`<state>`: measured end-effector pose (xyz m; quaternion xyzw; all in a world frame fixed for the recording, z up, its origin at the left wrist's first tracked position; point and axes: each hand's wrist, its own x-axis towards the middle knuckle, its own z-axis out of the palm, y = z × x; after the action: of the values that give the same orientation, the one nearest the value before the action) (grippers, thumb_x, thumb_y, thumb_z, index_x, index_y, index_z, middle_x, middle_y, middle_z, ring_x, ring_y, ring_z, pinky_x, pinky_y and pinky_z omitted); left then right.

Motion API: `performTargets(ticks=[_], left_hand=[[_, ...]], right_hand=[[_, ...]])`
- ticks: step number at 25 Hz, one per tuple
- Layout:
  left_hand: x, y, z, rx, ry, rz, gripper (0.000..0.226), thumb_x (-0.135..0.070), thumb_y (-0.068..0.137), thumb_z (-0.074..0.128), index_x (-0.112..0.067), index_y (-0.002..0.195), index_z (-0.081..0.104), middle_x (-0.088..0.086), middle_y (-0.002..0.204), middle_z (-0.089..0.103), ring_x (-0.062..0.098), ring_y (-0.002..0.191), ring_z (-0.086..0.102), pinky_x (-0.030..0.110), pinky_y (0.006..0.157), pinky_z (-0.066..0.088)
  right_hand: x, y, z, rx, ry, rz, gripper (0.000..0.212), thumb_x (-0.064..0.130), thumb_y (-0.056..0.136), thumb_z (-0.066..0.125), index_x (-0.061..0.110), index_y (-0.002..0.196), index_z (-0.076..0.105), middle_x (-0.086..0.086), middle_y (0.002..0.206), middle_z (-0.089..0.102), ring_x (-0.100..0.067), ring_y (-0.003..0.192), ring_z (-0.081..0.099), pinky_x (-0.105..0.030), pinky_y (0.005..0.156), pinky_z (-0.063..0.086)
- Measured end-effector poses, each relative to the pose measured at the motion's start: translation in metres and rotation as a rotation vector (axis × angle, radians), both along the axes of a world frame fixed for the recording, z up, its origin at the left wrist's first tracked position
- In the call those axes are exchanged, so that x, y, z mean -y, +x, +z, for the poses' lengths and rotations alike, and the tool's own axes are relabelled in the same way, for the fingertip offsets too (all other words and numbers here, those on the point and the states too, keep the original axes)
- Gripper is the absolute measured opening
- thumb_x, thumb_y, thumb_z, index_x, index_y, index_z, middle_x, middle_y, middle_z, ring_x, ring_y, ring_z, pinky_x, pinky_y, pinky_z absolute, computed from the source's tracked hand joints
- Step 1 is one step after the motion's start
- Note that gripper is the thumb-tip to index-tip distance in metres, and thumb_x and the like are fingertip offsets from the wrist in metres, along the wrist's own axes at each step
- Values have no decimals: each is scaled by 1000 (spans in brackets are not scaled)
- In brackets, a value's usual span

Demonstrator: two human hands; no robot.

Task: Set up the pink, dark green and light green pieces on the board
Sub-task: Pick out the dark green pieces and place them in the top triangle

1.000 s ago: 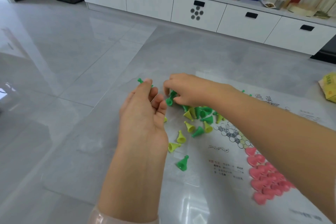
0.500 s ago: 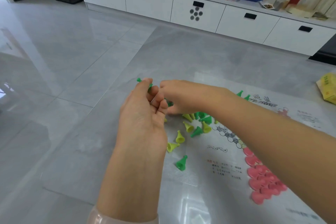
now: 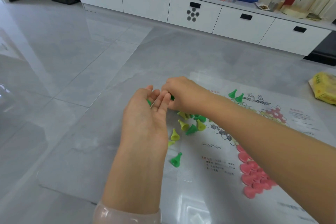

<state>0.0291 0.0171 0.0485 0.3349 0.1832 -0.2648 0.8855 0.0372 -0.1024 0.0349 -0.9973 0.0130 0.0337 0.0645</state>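
Head view: both hands (image 3: 163, 103) pinching dark green pieces (image 3: 171, 97) above scattered light green pieces (image 3: 183, 125).

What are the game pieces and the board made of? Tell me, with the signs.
Green pieces: likely molded plastic, smooth, uniform colour, hollow cone bases. Pink pieces: seemingly the same plastic. Board: thin flexible sheet, probably glossy plastic film; it reflects glare and lies flat.
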Motion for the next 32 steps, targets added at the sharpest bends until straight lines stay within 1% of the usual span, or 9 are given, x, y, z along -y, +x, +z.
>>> performTargets(ticks=[3,6,8,11,18,20,24,27,32], left_hand=[[4,-2,-3,-24,19,-27,20,-6,90,42,1,106,51,14,99,49,23,90,57,29,85,51],[8,-4,-5,-63,-54,-170,29,-10,90,37,4,110,52,17,103,48,27,94,53,33,92,48],[12,-10,-5,-52,-134,-287,33,-10,91,33,8,107,54,20,102,56,28,98,57,32,88,49],[21,-24,-2,-6,-179,-409,25,-2,89,34,6,86,58,17,84,60,26,83,62,23,64,53],[48,-47,-1,56,-109,-422,18,3,86,39,-1,83,55,11,74,55,17,66,56,25,66,51],[53,-54,-1,41,-131,-427,17,4,86,41,1,80,57,12,74,59,17,63,61,24,63,56],[59,-54,-5,-64,-158,-410,15,1,89,44,4,95,58,15,87,60,22,74,62,29,68,58],[59,-56,-3,-150,-206,-465,13,-1,89,45,1,92,57,15,81,60,23,71,60,28,63,56],[62,-56,-4,-171,-182,-416,13,-1,90,45,2,91,58,13,79,57,20,71,58,25,57,57]], right_hand=[[9,-21,22,170,421,-161,13,5,78,59,15,80,67,1,82,64,-16,83,61,-18,68,46],[5,-52,42,246,692,-118,17,2,78,61,17,78,67,4,85,65,-9,87,63,-19,76,53],[1,-71,43,239,629,-57,16,1,77,63,16,80,69,0,90,64,-11,89,63,-29,80,54],[8,-90,40,258,399,-45,14,9,76,65,17,87,69,-1,91,63,-14,86,61,-35,79,51],[15,-116,45,156,-96,-111,24,16,87,48,24,109,56,7,101,57,-15,95,50,-37,79,46],[20,-124,47,212,25,-178,17,21,88,52,24,103,58,9,95,64,-12,92,57,-36,79,49],[45,-132,52,352,625,-371,8,20,85,60,24,90,65,8,87,71,-1,82,66,-21,78,54],[78,-133,50,463,875,-525,13,16,88,56,25,89,66,5,88,70,-6,83,67,-18,75,55],[112,-132,17,435,751,-730,8,13,89,56,19,93,60,3,86,70,-9,82,67,-24,76,53]])
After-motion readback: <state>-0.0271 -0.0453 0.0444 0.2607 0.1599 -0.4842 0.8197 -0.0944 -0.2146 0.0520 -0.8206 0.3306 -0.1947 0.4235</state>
